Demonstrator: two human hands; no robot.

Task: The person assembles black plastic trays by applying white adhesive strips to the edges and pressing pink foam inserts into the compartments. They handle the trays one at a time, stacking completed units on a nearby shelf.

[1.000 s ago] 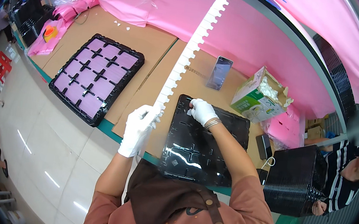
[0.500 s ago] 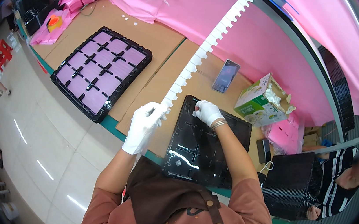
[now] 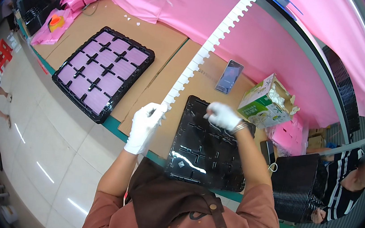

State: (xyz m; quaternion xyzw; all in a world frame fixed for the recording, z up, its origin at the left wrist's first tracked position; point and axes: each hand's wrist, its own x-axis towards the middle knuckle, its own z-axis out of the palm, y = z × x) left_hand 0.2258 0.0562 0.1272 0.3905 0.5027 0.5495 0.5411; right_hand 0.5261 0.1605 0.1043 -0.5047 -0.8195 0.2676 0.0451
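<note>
My white-gloved left hand [image 3: 146, 125] is closed round the lower end of a long white strip [image 3: 192, 67] with tooth-like notches along one edge. The strip slants up and away to the right, past the back of the table. A black plastic tray [image 3: 198, 154] with raised cross-shaped ribs lies in front of me. Over its far part hangs my right hand [image 3: 225, 117], also in a white glove. Its fingers look curled, but they are smeared by motion, so whether they hold anything cannot be made out.
Left on the cardboard-covered table [image 3: 162, 73] lies another black tray [image 3: 148, 59] with purple sheets. A phone [image 3: 229, 77], a green-and-white box [image 3: 260, 102] and pink packs [image 3: 288, 137] stand beyond my tray. Stacked black trays [image 3: 294, 183] and a person in a striped shirt [image 3: 342, 177] are at right.
My right hand has moved right, off the far left corner of the near tray. The left hand still grips the strip, almost in the same place.
</note>
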